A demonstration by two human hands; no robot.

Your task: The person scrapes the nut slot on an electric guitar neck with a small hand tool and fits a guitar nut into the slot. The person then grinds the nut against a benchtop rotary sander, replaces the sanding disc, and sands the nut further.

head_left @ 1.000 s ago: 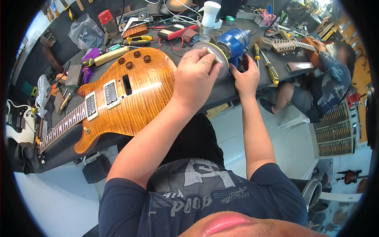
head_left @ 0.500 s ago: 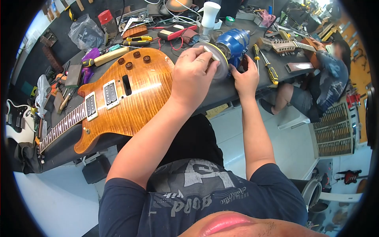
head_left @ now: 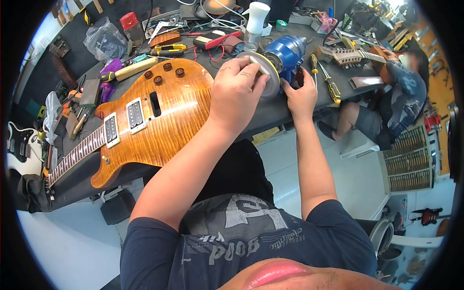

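Note:
A blue bench grinder (head_left: 292,50) stands on the dark workbench with a round grey disc (head_left: 273,87), edged in yellow, facing me. My left hand (head_left: 236,94) is closed in front of that disc. Between its fingers and thumb is a slim white strip (head_left: 261,66), held right at the disc's face. Low on the grinder's near side, my right hand (head_left: 301,98) has thumb and fingers closed around its base. Just left of my left forearm lies an amber flame-top electric guitar (head_left: 169,113), without strings, its neck pointing to the lower left.
Screwdrivers (head_left: 329,86) lie right of the grinder. Behind it are a white-topped bottle (head_left: 257,21) and a red-and-black multimeter (head_left: 216,39). Another person (head_left: 403,96) sits at the right, holding a guitar with a visible headstock (head_left: 349,57). A white guitar (head_left: 26,152) is at far left.

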